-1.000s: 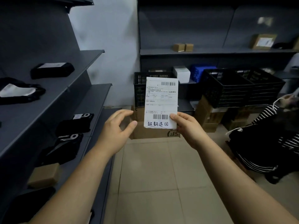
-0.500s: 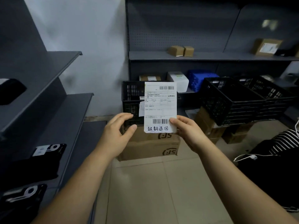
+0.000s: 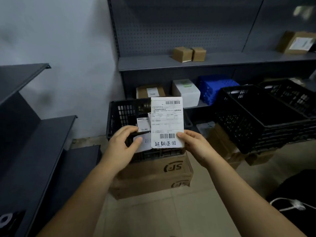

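The white paper shipping label with barcodes and handwritten black characters (image 3: 167,122) stands upright in front of the black plastic lattice crate (image 3: 123,115), pinched at its lower right edge by the right hand (image 3: 196,147); the left hand (image 3: 119,147) hovers just beside its left edge, fingers apart and loosely curved, gripping nothing visible; so the label is in hand and at the crate, and placing it inside seems left to do; the label hides part of the crate; whether the left thumb touches the white slips (image 3: 143,124) there is unclear; the fine print is unreadable.

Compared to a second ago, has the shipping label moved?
Yes. The shipping label has come forward toward the black crate, now overlapping its right half.
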Action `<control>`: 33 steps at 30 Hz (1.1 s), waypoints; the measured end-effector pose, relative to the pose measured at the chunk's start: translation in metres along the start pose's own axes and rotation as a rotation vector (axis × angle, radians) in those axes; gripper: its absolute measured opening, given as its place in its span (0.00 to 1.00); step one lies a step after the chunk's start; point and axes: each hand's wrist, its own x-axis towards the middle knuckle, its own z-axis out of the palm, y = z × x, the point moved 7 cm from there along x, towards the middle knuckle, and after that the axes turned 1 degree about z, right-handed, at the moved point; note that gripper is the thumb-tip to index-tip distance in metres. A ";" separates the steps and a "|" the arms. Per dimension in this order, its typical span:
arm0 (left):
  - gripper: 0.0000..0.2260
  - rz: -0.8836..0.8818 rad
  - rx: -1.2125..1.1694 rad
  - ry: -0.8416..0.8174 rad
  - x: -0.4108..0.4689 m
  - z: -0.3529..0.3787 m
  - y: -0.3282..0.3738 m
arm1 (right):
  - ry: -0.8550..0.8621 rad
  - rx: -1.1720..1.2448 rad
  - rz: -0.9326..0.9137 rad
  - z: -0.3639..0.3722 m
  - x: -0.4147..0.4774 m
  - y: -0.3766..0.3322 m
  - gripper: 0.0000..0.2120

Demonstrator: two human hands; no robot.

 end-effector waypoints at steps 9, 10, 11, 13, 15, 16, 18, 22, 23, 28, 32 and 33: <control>0.16 -0.142 0.018 0.043 0.155 0.042 -0.061 | -0.055 -0.035 0.083 -0.036 0.195 -0.023 0.15; 0.17 -0.158 0.011 0.032 0.165 0.047 -0.068 | -0.051 -0.031 0.095 -0.037 0.210 -0.021 0.16; 0.17 -0.172 0.006 0.018 0.175 0.052 -0.076 | -0.047 -0.024 0.107 -0.039 0.224 -0.017 0.16; 0.17 -0.196 0.000 -0.014 0.194 0.064 -0.092 | -0.028 -0.015 0.141 -0.043 0.249 -0.010 0.14; 0.16 -0.198 -0.003 -0.041 0.213 0.075 -0.110 | -0.013 -0.024 0.166 -0.046 0.268 -0.004 0.10; 0.16 -0.198 -0.003 -0.053 0.222 0.081 -0.119 | -0.001 -0.026 0.179 -0.049 0.276 0.000 0.09; 0.16 -0.209 -0.013 -0.075 0.241 0.093 -0.133 | 0.036 -0.022 0.208 -0.055 0.292 0.007 0.10; 0.16 -0.255 -0.061 -0.117 0.269 0.116 -0.161 | 0.070 -0.080 0.254 -0.067 0.321 0.019 0.12; 0.16 -0.263 -0.059 -0.131 0.274 0.122 -0.169 | 0.072 -0.090 0.264 -0.070 0.328 0.022 0.12; 0.15 -0.357 -0.061 -0.142 0.285 0.140 -0.204 | 0.020 -0.108 0.346 -0.073 0.360 0.050 0.12; 0.14 -0.447 -0.033 -0.136 0.280 0.154 -0.234 | -0.050 -0.122 0.428 -0.070 0.386 0.084 0.11; 0.14 -0.474 -0.026 -0.126 0.276 0.157 -0.239 | -0.071 -0.115 0.452 -0.068 0.389 0.091 0.10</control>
